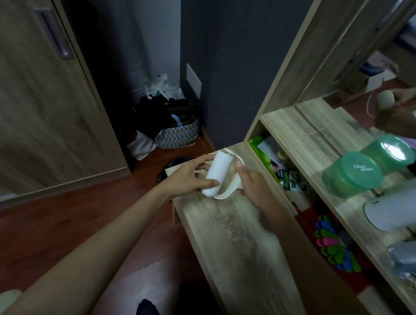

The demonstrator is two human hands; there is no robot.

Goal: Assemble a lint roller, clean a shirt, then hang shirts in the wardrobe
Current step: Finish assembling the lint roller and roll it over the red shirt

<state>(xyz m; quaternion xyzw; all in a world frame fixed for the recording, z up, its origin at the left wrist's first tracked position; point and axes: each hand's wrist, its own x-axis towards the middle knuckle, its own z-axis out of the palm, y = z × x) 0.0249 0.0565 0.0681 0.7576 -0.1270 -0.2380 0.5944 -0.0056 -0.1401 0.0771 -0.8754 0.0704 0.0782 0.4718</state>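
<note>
While we stand over the wooden bench (232,237), our left hand (189,178) curls round the white lint roll (218,173) above the bench's far end, and our right hand (257,188) pinches the loose strip (231,189) curving off the roll. Beyond, to the right, a green tub (351,172) sits on the shelf. Farther back, a patterned basket (178,135) rests on the floor near the wardrobe door (29,87).
</note>
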